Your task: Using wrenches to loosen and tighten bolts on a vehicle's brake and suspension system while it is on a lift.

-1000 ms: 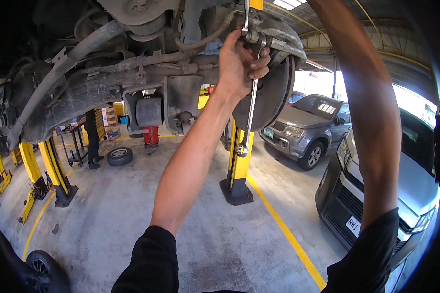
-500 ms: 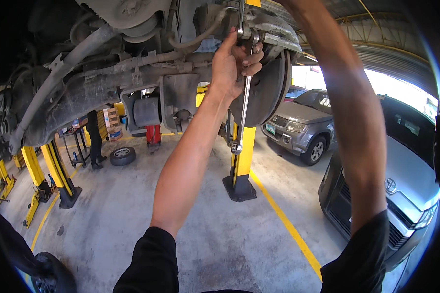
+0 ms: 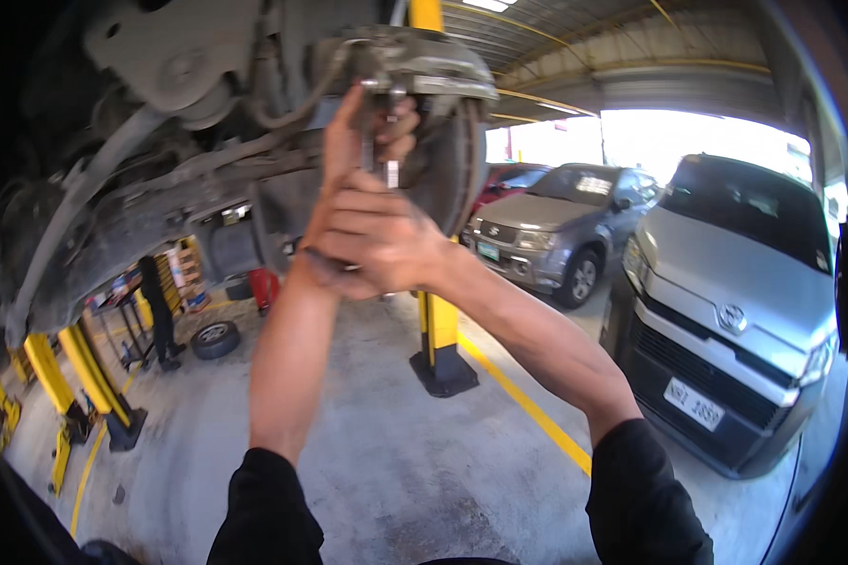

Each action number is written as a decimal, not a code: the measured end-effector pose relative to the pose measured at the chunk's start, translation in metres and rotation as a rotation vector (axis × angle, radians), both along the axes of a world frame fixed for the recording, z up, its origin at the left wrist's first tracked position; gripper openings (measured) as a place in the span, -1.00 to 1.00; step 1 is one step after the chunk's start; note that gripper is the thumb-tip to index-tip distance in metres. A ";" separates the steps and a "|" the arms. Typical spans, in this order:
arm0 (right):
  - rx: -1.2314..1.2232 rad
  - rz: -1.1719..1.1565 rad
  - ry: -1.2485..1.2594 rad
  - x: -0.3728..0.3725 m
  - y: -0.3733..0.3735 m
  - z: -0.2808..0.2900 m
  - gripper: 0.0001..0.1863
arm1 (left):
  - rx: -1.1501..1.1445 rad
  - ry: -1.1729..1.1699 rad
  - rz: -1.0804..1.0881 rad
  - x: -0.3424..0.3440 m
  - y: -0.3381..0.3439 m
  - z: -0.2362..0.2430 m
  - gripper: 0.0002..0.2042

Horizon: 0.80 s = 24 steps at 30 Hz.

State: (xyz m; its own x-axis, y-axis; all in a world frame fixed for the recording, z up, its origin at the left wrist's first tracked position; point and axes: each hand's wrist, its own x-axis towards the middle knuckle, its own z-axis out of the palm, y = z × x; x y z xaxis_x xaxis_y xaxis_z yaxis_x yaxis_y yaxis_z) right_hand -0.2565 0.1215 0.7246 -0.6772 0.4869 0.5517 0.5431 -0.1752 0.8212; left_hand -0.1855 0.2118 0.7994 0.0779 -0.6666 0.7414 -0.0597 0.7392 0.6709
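Grimy grey metal vehicle underbody [image 3: 174,66] overhead; flat round brownish metal brake disc [image 3: 465,155]; rough curved grey metal caliper [image 3: 448,68] at its top edge. Right hand [image 3: 375,237]: grip folded round slim shiny steel wrench [image 3: 367,151]; left hand [image 3: 339,141] closed on second steel wrench [image 3: 392,174], both by caliper. Looks like loosening or tightening there; next pull calls for well-seated heads.

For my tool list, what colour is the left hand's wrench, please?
The wrench is silver; head view shows it best.
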 end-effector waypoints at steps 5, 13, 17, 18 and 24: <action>-0.121 0.019 -0.171 0.011 0.008 0.017 -0.73 | 0.086 -0.134 -0.113 0.004 0.006 0.008 -0.47; -0.273 -0.035 -0.268 0.008 0.000 0.030 -0.72 | -0.029 -0.015 0.130 -0.017 -0.008 0.006 -0.45; -0.222 0.184 -0.217 -0.005 0.008 0.031 -0.69 | 0.006 -0.062 0.011 -0.008 0.007 0.015 -0.52; -0.224 0.185 -0.216 -0.005 0.006 0.032 -0.69 | 0.014 -0.007 0.022 -0.011 0.001 0.016 -0.51; -0.329 0.006 -0.345 0.001 -0.001 0.038 -0.74 | -0.105 0.021 0.290 -0.033 -0.014 0.010 -0.47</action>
